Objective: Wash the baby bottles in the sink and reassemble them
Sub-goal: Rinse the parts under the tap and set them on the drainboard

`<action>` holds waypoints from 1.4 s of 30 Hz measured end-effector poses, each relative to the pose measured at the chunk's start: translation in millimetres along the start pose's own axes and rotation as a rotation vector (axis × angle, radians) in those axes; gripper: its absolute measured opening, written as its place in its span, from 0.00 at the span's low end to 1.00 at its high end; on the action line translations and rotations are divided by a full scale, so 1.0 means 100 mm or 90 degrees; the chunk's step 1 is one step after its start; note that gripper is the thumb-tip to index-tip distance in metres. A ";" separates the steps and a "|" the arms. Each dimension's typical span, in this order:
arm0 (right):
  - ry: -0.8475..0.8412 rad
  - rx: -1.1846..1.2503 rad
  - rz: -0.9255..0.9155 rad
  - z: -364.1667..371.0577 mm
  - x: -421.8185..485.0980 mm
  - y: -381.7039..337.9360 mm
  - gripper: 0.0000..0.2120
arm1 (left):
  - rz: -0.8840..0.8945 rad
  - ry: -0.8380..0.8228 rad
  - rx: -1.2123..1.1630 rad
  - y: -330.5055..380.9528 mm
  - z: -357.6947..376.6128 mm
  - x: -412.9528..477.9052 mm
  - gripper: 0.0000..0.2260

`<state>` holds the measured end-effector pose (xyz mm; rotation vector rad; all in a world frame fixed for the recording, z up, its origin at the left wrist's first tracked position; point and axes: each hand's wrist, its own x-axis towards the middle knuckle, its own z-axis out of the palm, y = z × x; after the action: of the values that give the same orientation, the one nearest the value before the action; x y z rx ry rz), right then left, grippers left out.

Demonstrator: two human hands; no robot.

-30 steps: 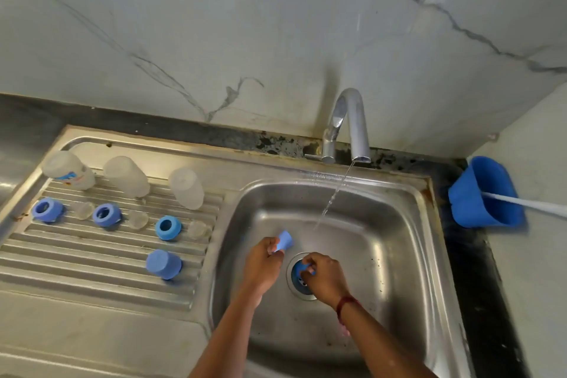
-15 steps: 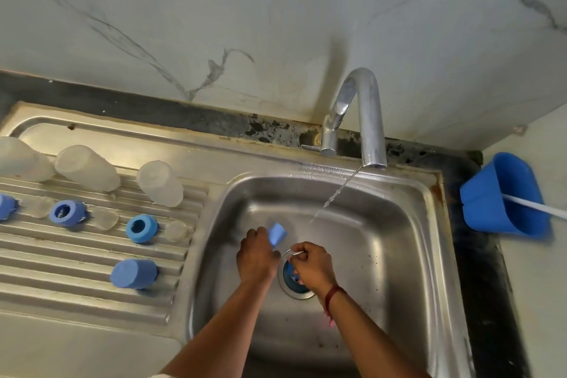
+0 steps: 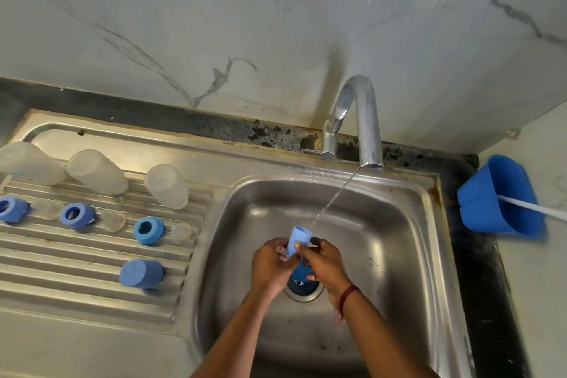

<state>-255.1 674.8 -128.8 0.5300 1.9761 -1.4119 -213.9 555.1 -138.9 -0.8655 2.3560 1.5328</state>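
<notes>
So, light-blue cap (image 3: 299,238) is over the sink (image 3: 399,255) drain, pinched btwn both hands: left hand (image 3: 270,267) curled at its base, right hand (image 3: 325,264) fingertips on its side. Tap (image 3: 359,120) water falls just beside it. Bottles (image 3: 96,172) & rings (image 3: 148,230) sit on the drainboard (image 3: 76,270), left.

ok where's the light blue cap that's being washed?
Head view, centre: the light blue cap is over the sink basin, pinched between the left hand and right hand, where the water stream from the tap comes down, above the drain.
</notes>
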 end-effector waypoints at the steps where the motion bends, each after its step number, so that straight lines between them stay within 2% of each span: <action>1: -0.013 0.013 -0.019 -0.02 -0.03 -0.03 0.21 | 0.012 -0.006 -0.023 0.02 0.02 -0.04 0.09; 5: 0.002 0.024 -0.126 -0.11 -0.09 -0.15 0.18 | 0.069 -0.004 -0.057 0.17 0.05 -0.10 0.11; 8: 0.055 -0.003 -0.178 -0.20 -0.11 -0.30 0.17 | 0.065 -0.022 -0.044 0.30 0.04 -0.09 0.26; 10: 0.113 -0.032 -0.216 -0.26 -0.11 -0.41 0.17 | 0.049 -0.024 -0.052 0.36 0.02 -0.07 0.31; 12: 0.160 -0.047 -0.247 -0.30 -0.10 -0.50 0.18 | 0.042 -0.011 -0.060 0.41 -0.01 -0.06 0.30; 16: 0.143 -0.113 -0.316 -0.26 -0.07 -0.57 0.18 | 0.028 0.031 -0.063 0.52 -0.08 -0.02 0.26; 19: 0.216 -0.111 -0.334 -0.24 -0.06 -0.61 0.19 | 0.044 0.046 -0.079 0.58 -0.13 0.04 0.24; 21: 0.191 -0.125 -0.345 -0.20 -0.05 -0.58 0.19 | 0.050 0.049 -0.084 0.60 -0.15 0.06 0.24; 24: 0.238 -0.081 -0.331 -0.19 -0.07 -0.56 0.19 | 0.052 0.039 -0.095 0.63 -0.16 0.06 0.24; 27: 0.209 -0.104 -0.342 -0.17 -0.08 -0.53 0.19 | 0.062 0.029 -0.092 0.64 -0.17 0.05 0.25; 30: 0.261 -0.057 -0.305 -0.19 -0.09 -0.53 0.18 | 0.071 0.024 -0.084 0.66 -0.19 0.06 0.24; 33: 0.213 -0.085 -0.320 -0.19 -0.09 -0.51 0.19 | 0.087 0.002 -0.076 0.70 -0.21 0.05 0.23; 36: 0.266 -0.059 -0.284 -0.25 -0.12 -0.52 0.18 | 0.101 -0.009 -0.075 0.72 -0.19 0.06 0.23; 39: 0.183 -0.132 -0.301 -0.29 -0.13 -0.49 0.19 | 0.102 -0.023 -0.082 0.74 -0.16 0.06 0.22; 42: 0.169 -0.089 -0.259 -0.37 -0.12 -0.48 0.21 | 0.098 -0.045 -0.091 0.76 -0.15 0.06 0.23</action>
<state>-287.4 693.3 -79.5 0.2707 2.4828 -1.4810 -260.2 561.9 -76.9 -0.6590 2.3348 1.7790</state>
